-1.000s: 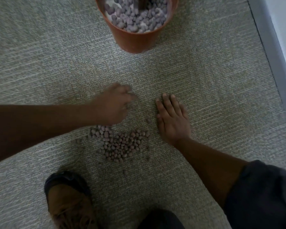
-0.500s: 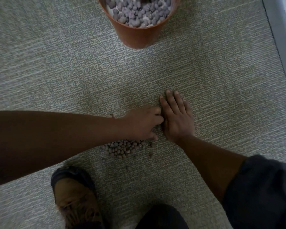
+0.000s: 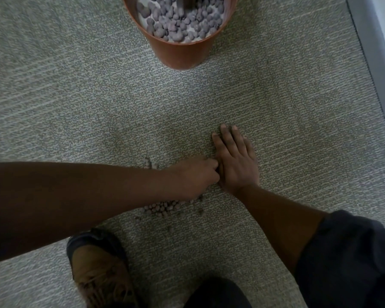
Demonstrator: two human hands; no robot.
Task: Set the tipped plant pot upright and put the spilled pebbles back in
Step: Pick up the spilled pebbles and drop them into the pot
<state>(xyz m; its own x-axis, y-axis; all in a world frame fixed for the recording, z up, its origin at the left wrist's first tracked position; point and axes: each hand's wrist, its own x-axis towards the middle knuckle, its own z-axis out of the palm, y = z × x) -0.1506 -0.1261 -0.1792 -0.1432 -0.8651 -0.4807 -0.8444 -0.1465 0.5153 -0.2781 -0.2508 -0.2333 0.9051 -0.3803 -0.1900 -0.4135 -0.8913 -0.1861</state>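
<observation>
The orange plant pot [image 3: 179,55] stands upright at the top of the view, holding many grey-purple pebbles. A small heap of spilled pebbles [image 3: 162,208] lies on the carpet, mostly covered by my left forearm and hand. My left hand [image 3: 192,177] rests on the heap with fingers curled, pressed against my right hand. My right hand [image 3: 235,158] stands on its edge on the carpet, fingers straight and together, just right of the heap. Whether the left hand holds pebbles is hidden.
Grey-green carpet [image 3: 76,96] covers the floor. A pale skirting strip [image 3: 373,52] runs along the right edge. A brown shoe [image 3: 98,270] sits at the bottom left, near the heap.
My left hand swept right across the heap until it met my right hand, pushing pebbles together. The right hand stayed in place. The view shifted slightly.
</observation>
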